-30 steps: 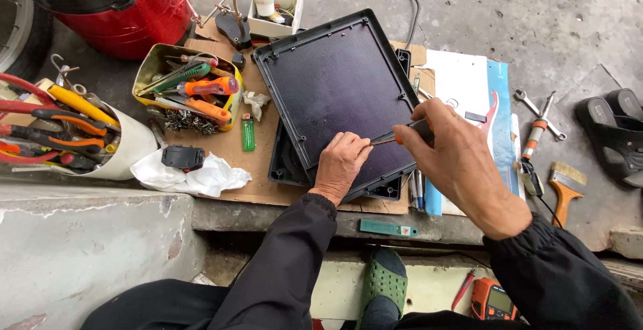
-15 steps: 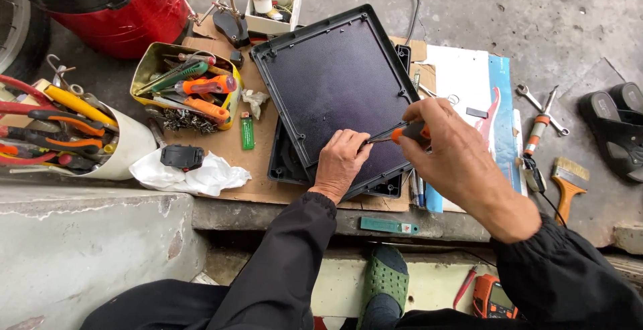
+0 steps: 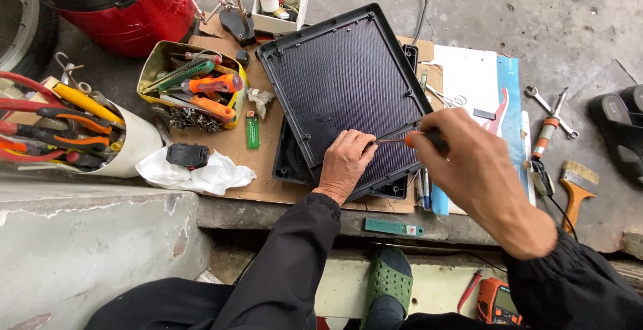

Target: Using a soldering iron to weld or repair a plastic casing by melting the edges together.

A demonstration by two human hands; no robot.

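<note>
A black square device cover (image 3: 345, 86) lies tilted over a black base on a sheet of cardboard (image 3: 258, 169). My left hand (image 3: 345, 162) rests on the cover's near edge, fingers curled and pressing on it. My right hand (image 3: 479, 173) grips a screwdriver (image 3: 418, 137) with an orange and black handle. Its thin shaft points left, and the tip meets the cover right beside my left fingertips.
A yellow tin (image 3: 191, 89) of cutters and drivers and a white tub (image 3: 87, 132) of pliers stand at left, by a red canister (image 3: 127, 5). A green lighter (image 3: 252, 131), a white rag (image 3: 201, 173), wrenches (image 3: 552, 106), a paintbrush (image 3: 576, 186) and a multimeter (image 3: 499, 300) lie around.
My right hand has shifted the screwdriver slightly left and down along the cover's near edge. The left hand has stayed on the cover.
</note>
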